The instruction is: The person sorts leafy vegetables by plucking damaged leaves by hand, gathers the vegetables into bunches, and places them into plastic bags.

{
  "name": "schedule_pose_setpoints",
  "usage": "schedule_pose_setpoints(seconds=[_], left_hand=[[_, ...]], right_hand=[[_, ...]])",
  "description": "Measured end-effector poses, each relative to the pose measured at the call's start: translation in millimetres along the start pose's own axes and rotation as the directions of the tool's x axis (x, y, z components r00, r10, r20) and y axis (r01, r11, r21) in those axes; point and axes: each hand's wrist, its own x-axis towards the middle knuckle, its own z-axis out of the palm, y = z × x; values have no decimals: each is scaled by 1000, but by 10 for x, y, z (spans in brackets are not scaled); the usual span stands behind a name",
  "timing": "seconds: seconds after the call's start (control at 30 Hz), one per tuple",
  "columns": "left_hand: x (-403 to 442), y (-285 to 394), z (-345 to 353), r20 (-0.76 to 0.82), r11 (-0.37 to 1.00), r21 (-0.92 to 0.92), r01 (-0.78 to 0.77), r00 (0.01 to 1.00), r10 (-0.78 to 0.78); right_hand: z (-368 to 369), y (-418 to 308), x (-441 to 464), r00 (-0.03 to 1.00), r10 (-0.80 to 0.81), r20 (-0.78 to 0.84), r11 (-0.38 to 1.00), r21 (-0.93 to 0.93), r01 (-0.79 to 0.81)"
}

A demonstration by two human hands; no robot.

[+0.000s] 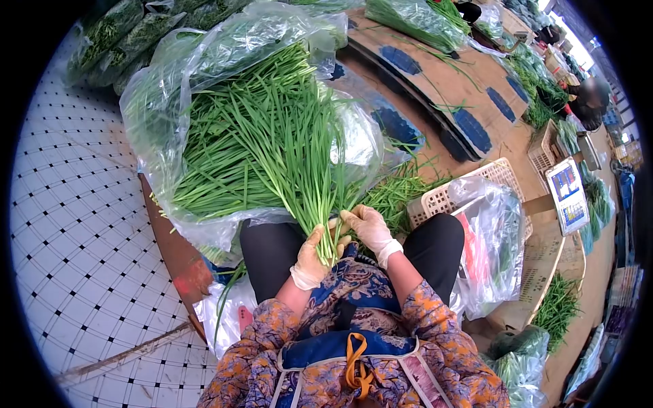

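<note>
Long green stalks (pixel 252 136) lie in a heap inside a large open clear plastic bag (pixel 156 109) in front of my knees. My left hand (pixel 311 262), in a pale glove, is wrapped round the lower ends of a bunch of stalks (pixel 299 177), whose tips fan out over the heap. Close by on the right, my gloved right hand (pixel 369 229) has its thumb and fingers pinched together at the bunch's edge. What its fingertips hold is too small to make out.
A beige plastic basket (pixel 500 173) with clear bags (pixel 500 238) stands right of my knee. Loose greens (pixel 394 197) lie beyond my right hand. Wooden boards (pixel 442 75) stretch ahead. A scale display (pixel 568 194) and another person (pixel 590 102) are at the right. Filled bags (pixel 129 41) lie back left.
</note>
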Motion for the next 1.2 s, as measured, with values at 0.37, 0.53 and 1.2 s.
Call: schedule_pose_setpoints(seconds=[0.37,0.53,1.2], left_hand=[[-18,-35,-11,-210,979,200,-41,974,83],[-16,-28,80,-149,995,87,-49,987,62],[7,-15,34,-259,995,66,-75,962,89]], right_hand=[[100,-210,1,998,-61,-8,984,-171,59],[87,-17,2,998,59,15,965,254,-61],[149,-127,160,996,89,18,912,400,-89]])
